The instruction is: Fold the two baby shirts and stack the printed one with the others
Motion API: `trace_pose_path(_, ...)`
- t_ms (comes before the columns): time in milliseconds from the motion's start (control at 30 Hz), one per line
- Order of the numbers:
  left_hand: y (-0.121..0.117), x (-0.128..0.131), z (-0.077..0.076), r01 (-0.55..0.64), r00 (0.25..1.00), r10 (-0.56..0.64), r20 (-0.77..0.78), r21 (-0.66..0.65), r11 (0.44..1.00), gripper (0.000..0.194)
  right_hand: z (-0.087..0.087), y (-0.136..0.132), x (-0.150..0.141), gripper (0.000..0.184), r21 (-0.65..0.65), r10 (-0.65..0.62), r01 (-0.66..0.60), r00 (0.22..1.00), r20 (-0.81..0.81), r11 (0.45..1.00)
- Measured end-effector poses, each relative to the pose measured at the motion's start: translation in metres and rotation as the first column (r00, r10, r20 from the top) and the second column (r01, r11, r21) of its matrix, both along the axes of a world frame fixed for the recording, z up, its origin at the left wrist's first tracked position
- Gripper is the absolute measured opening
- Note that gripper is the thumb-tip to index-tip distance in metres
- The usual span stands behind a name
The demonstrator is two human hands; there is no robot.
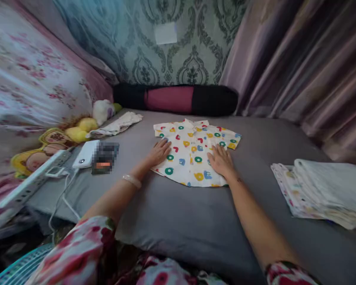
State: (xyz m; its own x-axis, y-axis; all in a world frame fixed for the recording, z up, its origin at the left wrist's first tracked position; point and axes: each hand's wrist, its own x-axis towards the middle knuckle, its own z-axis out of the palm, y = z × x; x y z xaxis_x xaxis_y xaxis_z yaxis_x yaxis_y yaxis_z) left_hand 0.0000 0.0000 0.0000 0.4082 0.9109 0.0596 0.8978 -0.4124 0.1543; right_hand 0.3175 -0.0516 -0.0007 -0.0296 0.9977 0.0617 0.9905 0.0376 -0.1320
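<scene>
Head view: shirt (192, 158) lies spread on the bed (180, 225), front and center, collar toward the wall, hem toward the person. White with multicolor print, short sleeves out to both sides.

Left hand (159, 152): released, palm down, fingers extended on the shirt's left edge. Bracelet (132, 181) on that forearm. Right hand (221, 159): same, released, flat on the shirt's right side below the sleeve. Both touching the fabric, shirt body between them.

Left of shirt: crumpled cloth (118, 126), plush toys (83, 128), white device (88, 153) just beside a pixelated item (105, 158), then power strip (26, 186) with white cable (65, 198) hanging at the bed edge. Right, well apart from the shirt: folded stack (329, 194). Far end: black-and-red bolster (169, 98) along the patterned wall (192, 51). Curtain (273, 63) at right.
</scene>
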Motion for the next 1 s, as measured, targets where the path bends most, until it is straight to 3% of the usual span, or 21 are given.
trace_pose_path(200, 0.010, 0.018, 0.030, -0.102, 0.991, 0.104, -0.082, 0.027, 0.994, 0.038, -0.003, 0.001, 0.001, 0.062, -0.002, -0.010, 0.010, 1.000, -0.013, 1.000)
trace_pose_path(333, 0.035, 0.049, 0.052, -0.297, 0.943, 0.280, -0.182, -0.078, 0.952, 0.034, 0.000, 0.001, 0.000, 0.063, -0.032, -0.012, 0.011, 0.999, -0.044, 0.999)
trace_pose_path(467, 0.062, 0.088, 0.072, -0.350, 0.930, 0.330, -0.163, -0.121, 0.929, 0.037, 0.003, -0.001, -0.005, 0.060, 0.008, -0.039, 0.040, 0.998, -0.047, 0.999)
trace_pose_path(567, 0.074, 0.122, 0.085, -0.276, 0.961, 0.271, -0.054, -0.128, 0.953, 0.033, 0.005, -0.002, -0.010, 0.059, 0.069, -0.023, 0.025, 0.999, -0.028, 0.997)
trace_pose_path(700, 0.083, 0.171, 0.090, -0.045, 0.993, 0.056, 0.106, -0.105, 0.993, 0.026, 0.005, -0.003, -0.015, 0.059, 0.071, 0.030, -0.026, 0.998, -0.054, 0.997)
trace_pose_path(833, 0.089, 0.221, 0.082, 0.179, 0.975, -0.163, 0.154, -0.096, 0.979, 0.027, 0.003, -0.003, -0.018, 0.058, 0.074, 0.067, -0.061, 0.994, -0.081, 0.995)
trace_pose_path(1000, 0.089, 0.276, 0.061, 0.267, 0.953, -0.245, 0.177, -0.115, 0.957, 0.028, -0.001, -0.007, -0.020, 0.054, 0.126, 0.098, -0.090, 0.993, -0.066, 0.988)
